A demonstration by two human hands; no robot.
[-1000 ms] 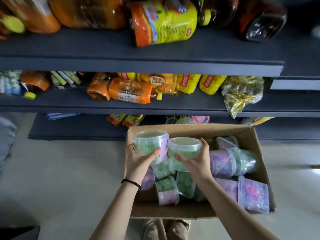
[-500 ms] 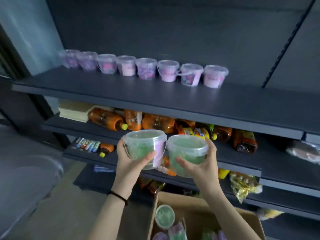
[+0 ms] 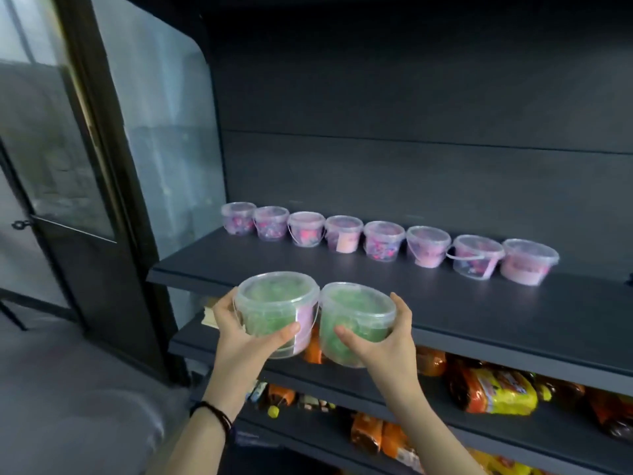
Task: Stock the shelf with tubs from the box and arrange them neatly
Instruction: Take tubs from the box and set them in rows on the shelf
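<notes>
While my left hand (image 3: 245,337) and right hand (image 3: 383,341) each grip a lidded green tub (image 3: 274,303), the shelf (image 3: 428,303) lies straight ahead, before the pink tubs (image 3: 383,241).

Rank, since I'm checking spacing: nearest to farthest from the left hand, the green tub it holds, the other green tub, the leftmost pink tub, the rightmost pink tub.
1. Left green tub, in the left hand.
2. Right green tub, alongside, in the right hand.
3. Leftmost pink tub, back left on shelf.
4. Rightmost pink tub, back right.
</notes>
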